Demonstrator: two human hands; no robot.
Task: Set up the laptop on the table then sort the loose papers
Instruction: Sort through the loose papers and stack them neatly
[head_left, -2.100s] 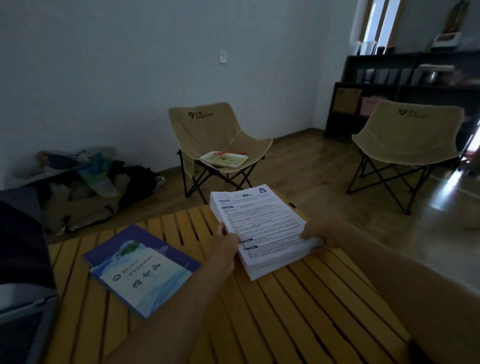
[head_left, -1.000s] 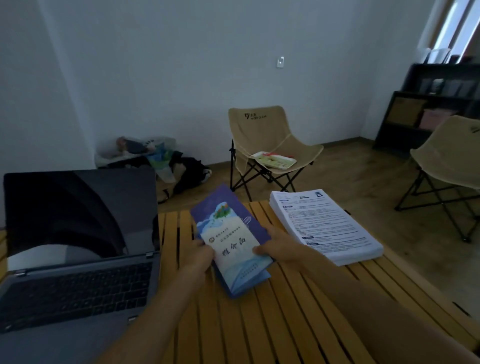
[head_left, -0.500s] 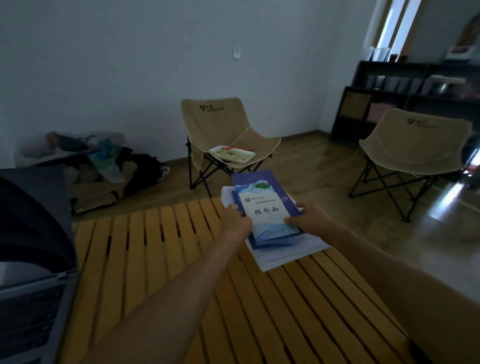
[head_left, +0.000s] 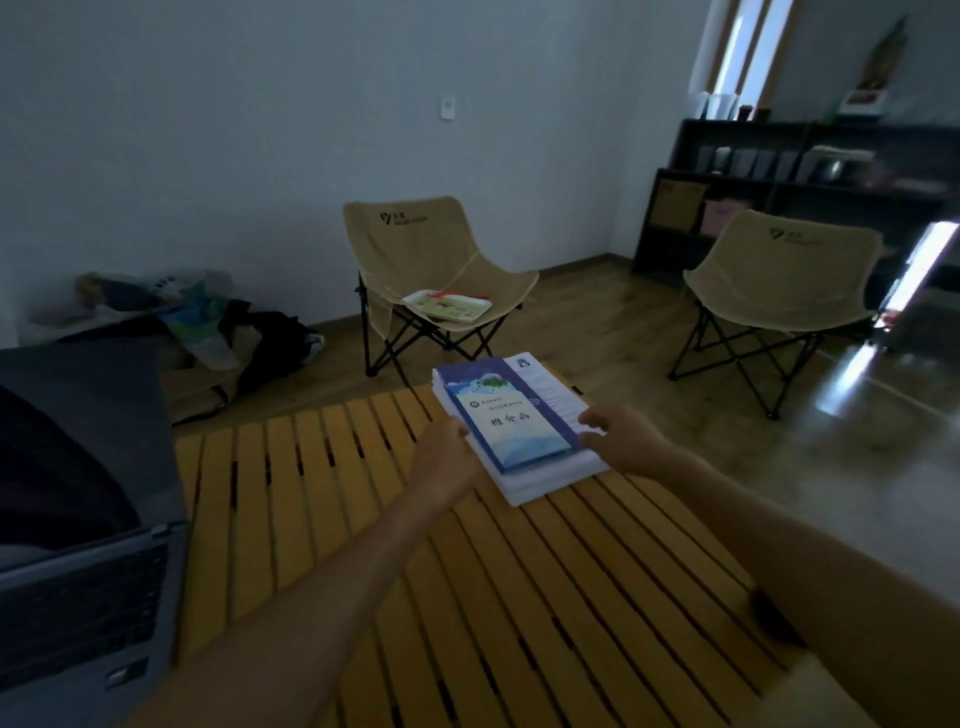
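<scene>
Head view: your left hand (head_left: 451, 448) and right hand (head_left: 619, 435) grip the booklet (head_left: 506, 415) and paper stack (head_left: 558, 475) at the table's (head_left: 363, 519) far right corner; nudge it and sheets may slide off.

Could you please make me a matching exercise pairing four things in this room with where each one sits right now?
Things:
1. blue booklet
2. paper stack
3. laptop
4. tray

Places:
A. on the seat of a folding chair
B. at the left edge of the slatted table
C. on top of the printed sheets
D. on the table's far corner, under the booklet

Pairs: 1-C, 2-D, 3-B, 4-A
</scene>
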